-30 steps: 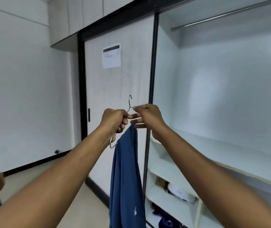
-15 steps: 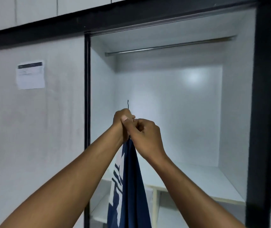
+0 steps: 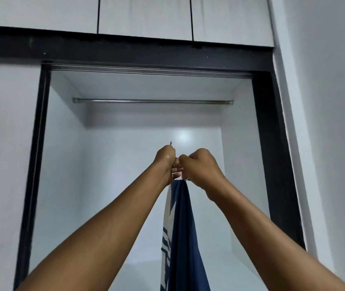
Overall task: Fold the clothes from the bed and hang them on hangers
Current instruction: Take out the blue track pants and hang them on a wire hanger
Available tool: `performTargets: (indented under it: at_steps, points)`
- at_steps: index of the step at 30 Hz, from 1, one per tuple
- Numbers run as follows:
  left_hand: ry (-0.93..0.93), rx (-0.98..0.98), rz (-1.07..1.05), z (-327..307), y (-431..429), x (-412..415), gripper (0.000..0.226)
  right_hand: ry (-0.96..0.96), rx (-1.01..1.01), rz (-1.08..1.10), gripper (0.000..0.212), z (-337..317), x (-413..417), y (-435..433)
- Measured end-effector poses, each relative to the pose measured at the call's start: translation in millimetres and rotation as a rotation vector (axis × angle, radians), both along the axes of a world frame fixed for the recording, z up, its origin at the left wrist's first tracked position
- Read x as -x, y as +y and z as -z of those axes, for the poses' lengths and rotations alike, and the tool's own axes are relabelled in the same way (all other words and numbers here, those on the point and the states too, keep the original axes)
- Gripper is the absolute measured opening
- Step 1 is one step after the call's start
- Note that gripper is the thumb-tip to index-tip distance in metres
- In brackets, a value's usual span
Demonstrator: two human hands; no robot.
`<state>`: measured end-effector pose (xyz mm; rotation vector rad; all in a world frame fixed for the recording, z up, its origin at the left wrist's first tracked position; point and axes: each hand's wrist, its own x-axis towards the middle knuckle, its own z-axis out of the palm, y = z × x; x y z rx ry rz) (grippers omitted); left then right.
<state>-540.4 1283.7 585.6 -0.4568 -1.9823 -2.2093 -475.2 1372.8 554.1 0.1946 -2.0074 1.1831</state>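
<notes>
A thin metal hanger (image 3: 171, 143) shows only the tip of its hook above my left hand (image 3: 166, 159); the rest is hidden in my fists. My left hand grips the hanger near the hook. My right hand (image 3: 198, 166) grips it just beside, knuckles touching the left. A folded navy-blue garment (image 3: 183, 232) with a white striped panel hangs straight down from the hanger below both hands. Both hands are raised in front of the open wardrobe, well below the metal clothes rail (image 3: 152, 101).
The wardrobe opening has a black frame (image 3: 272, 143) on both sides and across the top. A closed white sliding door (image 3: 3, 164) is on the left. White upper cabinets (image 3: 144, 15) sit above. A white wall (image 3: 324, 122) runs along the right.
The view has tilted up and moved closer to the wardrobe opening. Both hands with the hanger and garment have risen toward the rail, and the grip is the same.
</notes>
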Motion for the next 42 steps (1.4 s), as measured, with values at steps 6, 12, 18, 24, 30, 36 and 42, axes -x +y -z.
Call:
performTargets:
  at_steps: [6,12,18,24,30,36,42]
  points:
    - [0.071,0.056,0.094,-63.9,15.8,40.4,0.049,0.177,-0.138,0.348,0.036,-43.1,42.5,10.6]
    - [0.189,0.137,0.167,-101.2,39.2,84.0,0.056,0.381,-0.036,0.46,0.023,-66.9,87.4,44.9]
    - [0.381,0.154,0.118,-108.7,84.3,133.3,0.035,0.48,0.048,0.425,0.03,-92.6,131.6,92.1]
    - [0.637,0.084,-0.125,-102.1,128.9,194.9,0.037,0.504,0.068,0.379,0.029,-126.3,177.7,157.2]
    - [0.773,0.215,-0.323,-111.6,156.3,261.5,0.031,0.574,0.042,0.354,0.031,-180.9,211.1,222.4]
    - [0.834,0.359,-0.396,-116.1,176.8,322.1,0.038,0.669,0.021,0.428,0.032,-215.2,244.2,268.1]
    - [0.871,0.402,-0.311,-114.7,198.0,367.1,0.038,0.663,0.012,0.528,0.032,-229.1,284.1,294.3]
